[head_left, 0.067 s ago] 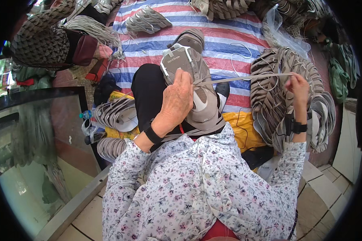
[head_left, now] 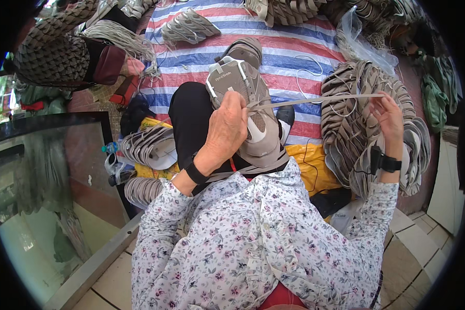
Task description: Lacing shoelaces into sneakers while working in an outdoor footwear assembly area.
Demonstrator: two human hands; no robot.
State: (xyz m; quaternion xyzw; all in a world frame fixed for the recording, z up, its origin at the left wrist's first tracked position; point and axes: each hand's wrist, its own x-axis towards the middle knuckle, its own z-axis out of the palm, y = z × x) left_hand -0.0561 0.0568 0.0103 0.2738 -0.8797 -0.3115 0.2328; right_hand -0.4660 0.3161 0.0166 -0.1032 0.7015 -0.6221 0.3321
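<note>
A beige-brown shoe upper (head_left: 263, 147) lies along my lap, its padded tongue (head_left: 223, 78) at the far end. My left hand (head_left: 225, 129) is closed over its lacing area, fingers bent and tips partly hidden. From beside those fingers a flat beige shoelace (head_left: 315, 100) runs to the right, stretched nearly straight. At its far end my right hand (head_left: 388, 116) pinches the lace between thumb and fingers, raised in front of a big pile of uppers. More lace strands (head_left: 243, 170) lie across my lap below the toe.
Stacked shoe uppers (head_left: 341, 113) stand at my right, with smaller stacks (head_left: 150, 147) at my left. A striped sheet (head_left: 289, 46) covers the ground ahead, holding a loose bundle of uppers (head_left: 189, 26). A glass panel (head_left: 51, 201) leans at the left. Another person's patterned sleeve (head_left: 51, 57) shows at upper left.
My right hand has shifted slightly to the right and down, its fingers spreading a little more, with the lace still stretched. My left hand and the shoe upper stay nearly in place.
</note>
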